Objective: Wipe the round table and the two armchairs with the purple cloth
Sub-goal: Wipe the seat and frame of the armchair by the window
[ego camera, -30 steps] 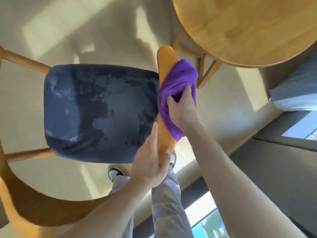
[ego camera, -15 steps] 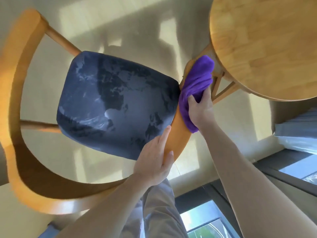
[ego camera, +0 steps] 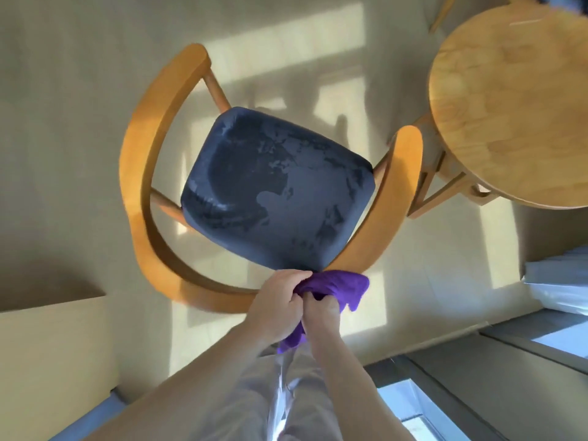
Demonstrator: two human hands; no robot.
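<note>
An armchair with a curved wooden frame (ego camera: 140, 173) and a dark blue seat cushion (ego camera: 273, 189) stands below me. The purple cloth (ego camera: 337, 284) is bunched at the near bend of the backrest, just behind the seat. My left hand (ego camera: 280, 303) and my right hand (ego camera: 321, 316) both grip the cloth, pressed close together. The round wooden table (ego camera: 515, 106) stands to the right of the chair, its edge near the chair's right arm (ego camera: 404, 160). Of a second armchair I see only a wooden piece (ego camera: 440, 14) at the top edge.
A pale box-like surface (ego camera: 54, 351) fills the lower left. A window frame (ego camera: 509, 361) and pale curtain fabric (ego camera: 560, 281) lie at the lower right. My grey trouser legs (ego camera: 254, 402) are below the hands. The beige floor (ego camera: 63, 90) stretches to the left of the chair.
The cloth has moved from the chair's right arm back to the near bend of the backrest. My left hand left the wood and now grips the cloth too. The view has pulled back.
</note>
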